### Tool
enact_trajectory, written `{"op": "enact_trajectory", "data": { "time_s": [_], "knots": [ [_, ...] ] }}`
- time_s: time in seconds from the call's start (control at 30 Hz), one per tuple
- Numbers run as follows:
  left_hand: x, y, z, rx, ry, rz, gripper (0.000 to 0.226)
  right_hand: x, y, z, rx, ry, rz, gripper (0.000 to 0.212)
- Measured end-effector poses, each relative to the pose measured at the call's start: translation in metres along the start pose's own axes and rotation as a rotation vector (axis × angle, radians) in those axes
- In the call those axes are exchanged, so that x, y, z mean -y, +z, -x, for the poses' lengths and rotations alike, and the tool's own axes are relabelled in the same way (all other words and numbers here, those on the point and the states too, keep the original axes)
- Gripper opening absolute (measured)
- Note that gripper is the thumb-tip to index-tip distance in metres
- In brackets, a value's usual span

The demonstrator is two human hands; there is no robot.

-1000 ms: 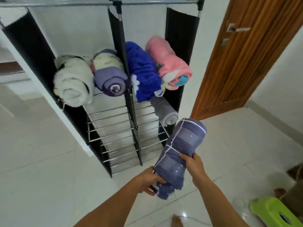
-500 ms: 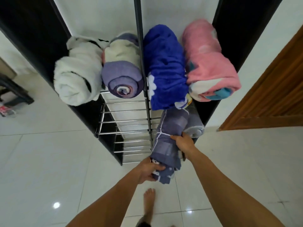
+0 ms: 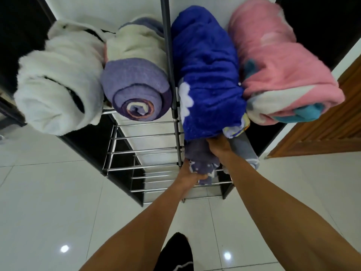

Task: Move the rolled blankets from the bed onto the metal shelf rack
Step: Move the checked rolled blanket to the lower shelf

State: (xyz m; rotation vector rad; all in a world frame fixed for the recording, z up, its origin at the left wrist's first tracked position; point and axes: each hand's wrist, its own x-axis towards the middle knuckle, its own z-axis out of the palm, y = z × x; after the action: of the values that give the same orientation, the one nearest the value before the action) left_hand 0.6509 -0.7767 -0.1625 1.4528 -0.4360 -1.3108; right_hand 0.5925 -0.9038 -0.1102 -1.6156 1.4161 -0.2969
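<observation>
The left hand (image 3: 192, 174) grips the near end of the purple rolled blanket (image 3: 200, 159); the right hand (image 3: 218, 145) clasps it further in, on the metal shelf rack (image 3: 144, 151) under the blue roll (image 3: 207, 75); soft, light, it likely unrolls unless held around its girth.

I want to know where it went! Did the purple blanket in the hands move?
Yes. The purple rolled blanket went forward into the metal shelf rack, beside the grey roll.
</observation>
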Motion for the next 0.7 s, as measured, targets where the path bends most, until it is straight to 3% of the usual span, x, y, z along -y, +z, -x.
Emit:
{"op": "enact_trajectory", "data": {
  "time_s": [0.13, 0.27, 0.37, 0.6, 0.7],
  "knots": [
    [-0.001, 0.004, -0.021, -0.005, 0.005, -0.023, 0.093, -0.006, 0.010, -0.002, 0.054, -0.004, 0.148, 0.033],
    [0.004, 0.001, -0.024, -0.023, -0.015, -0.069, 0.095, -0.011, 0.005, 0.008, 0.117, -0.051, 0.306, 0.042],
    [0.004, 0.001, -0.019, -0.062, -0.008, -0.176, 0.082, -0.014, -0.002, 0.017, 0.166, -0.037, 0.369, 0.046],
    [-0.013, 0.015, 0.008, -0.109, 0.085, -0.864, 0.064, -0.025, -0.025, 0.054, 0.166, -0.044, 0.388, 0.039],
    [-0.012, 0.023, 0.025, -0.128, 0.148, -1.011, 0.076, -0.036, -0.038, 0.076, 0.129, -0.049, 0.292, 0.038]
  ]
}}
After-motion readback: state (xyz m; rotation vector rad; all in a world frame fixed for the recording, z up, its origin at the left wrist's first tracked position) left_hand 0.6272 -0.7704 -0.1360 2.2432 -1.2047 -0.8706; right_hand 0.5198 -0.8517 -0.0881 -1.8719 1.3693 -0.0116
